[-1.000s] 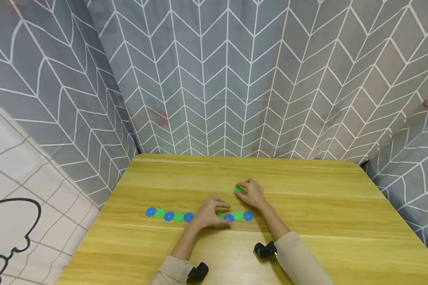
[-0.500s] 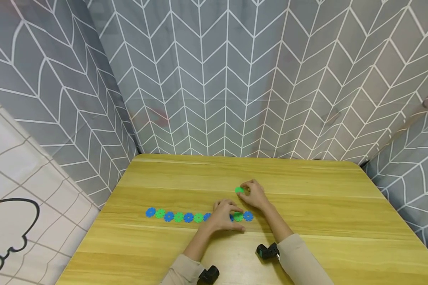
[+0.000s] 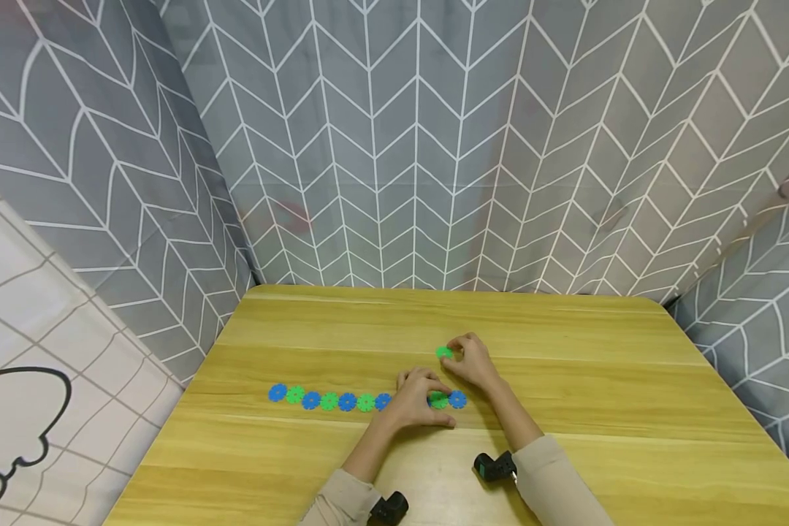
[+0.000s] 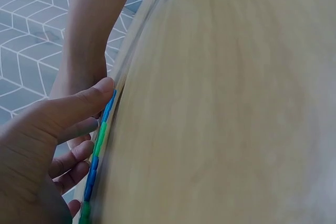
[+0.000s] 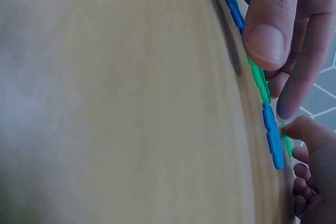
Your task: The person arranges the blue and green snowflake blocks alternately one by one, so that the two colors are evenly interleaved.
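A row of interlocking notched plastic discs, alternating blue and green, lies across the table; a blue disc (image 3: pixel 277 392) is at its left end and another blue disc (image 3: pixel 457 399) at its right. My left hand (image 3: pixel 416 400) is over the right part of this row, hiding some discs. Its thumb and index finger are spread apart on either side of a green disc (image 3: pixel 438 401). Beyond the row, my right hand (image 3: pixel 472 359) pinches a separate green disc (image 3: pixel 443 352) between thumb and index finger. In the right wrist view, this green disc (image 5: pixel 287 142) appears edge-on behind the row's blue end.
The wooden table (image 3: pixel 598 365) extends widely around the hands. Grey patterned curtain (image 3: pixel 394 146) hangs behind its far edge. Black wrist cameras sit by both sleeves, one by the left sleeve (image 3: pixel 342 497) and one by the right sleeve (image 3: pixel 552 475).
My left hand has moved right along the row, uncovering discs in its middle. The right hand has shifted slightly right and nearer, still pinching the green disc.
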The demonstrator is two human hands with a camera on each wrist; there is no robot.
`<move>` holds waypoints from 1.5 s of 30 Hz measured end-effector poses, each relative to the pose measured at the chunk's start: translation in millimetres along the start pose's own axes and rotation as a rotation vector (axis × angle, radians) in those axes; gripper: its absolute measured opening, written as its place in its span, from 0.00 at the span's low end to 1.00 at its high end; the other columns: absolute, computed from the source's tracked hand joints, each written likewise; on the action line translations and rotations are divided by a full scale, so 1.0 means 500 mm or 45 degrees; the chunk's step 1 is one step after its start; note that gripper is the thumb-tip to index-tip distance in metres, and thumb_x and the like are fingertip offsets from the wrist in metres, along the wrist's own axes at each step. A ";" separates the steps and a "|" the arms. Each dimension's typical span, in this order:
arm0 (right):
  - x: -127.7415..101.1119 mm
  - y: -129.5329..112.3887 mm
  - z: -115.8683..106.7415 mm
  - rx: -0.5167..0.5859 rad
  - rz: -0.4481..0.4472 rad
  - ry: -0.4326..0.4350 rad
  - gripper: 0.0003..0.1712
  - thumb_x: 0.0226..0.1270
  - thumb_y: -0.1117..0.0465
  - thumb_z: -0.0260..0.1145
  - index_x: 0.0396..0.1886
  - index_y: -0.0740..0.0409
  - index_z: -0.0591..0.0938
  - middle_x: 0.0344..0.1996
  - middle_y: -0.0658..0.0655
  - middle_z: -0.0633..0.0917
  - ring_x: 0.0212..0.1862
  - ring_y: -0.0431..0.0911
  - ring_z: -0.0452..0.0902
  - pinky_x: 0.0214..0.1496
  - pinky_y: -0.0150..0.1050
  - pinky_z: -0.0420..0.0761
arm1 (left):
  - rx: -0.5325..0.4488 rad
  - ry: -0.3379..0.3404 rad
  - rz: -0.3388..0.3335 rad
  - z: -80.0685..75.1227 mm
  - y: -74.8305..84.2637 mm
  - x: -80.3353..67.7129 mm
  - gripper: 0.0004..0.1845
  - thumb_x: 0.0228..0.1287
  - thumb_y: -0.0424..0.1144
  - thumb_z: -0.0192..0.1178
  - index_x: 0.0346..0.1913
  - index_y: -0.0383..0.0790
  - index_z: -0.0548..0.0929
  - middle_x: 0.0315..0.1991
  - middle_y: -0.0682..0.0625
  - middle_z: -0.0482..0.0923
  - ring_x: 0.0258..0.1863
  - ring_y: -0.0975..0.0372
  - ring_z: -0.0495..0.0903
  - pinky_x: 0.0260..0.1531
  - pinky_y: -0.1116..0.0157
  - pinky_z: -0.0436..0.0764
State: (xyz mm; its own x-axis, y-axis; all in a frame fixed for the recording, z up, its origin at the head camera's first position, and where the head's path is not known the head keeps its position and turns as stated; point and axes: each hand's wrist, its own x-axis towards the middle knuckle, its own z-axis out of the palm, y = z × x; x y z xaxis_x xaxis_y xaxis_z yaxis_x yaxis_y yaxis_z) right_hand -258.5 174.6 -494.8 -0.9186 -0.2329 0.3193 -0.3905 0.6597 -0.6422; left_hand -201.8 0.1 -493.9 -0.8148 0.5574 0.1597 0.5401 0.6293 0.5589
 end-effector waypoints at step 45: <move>-0.178 0.013 -0.087 0.064 0.098 -0.070 0.10 0.48 0.63 0.74 0.31 0.59 0.83 0.36 0.55 0.78 0.41 0.48 0.71 0.41 0.40 0.73 | 0.025 0.066 0.012 0.016 0.009 0.010 0.17 0.47 0.51 0.73 0.42 0.51 0.88 0.45 0.53 0.78 0.51 0.59 0.70 0.54 0.51 0.58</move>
State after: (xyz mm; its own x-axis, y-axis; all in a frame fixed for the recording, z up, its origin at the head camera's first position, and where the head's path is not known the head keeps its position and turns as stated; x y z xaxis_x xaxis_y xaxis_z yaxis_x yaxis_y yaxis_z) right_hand -176.7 230.8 -497.3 -0.9474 -0.2228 0.2298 -0.3200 0.6410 -0.6977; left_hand -201.9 10.1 -497.0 -0.8192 0.5347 0.2073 0.5514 0.6350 0.5410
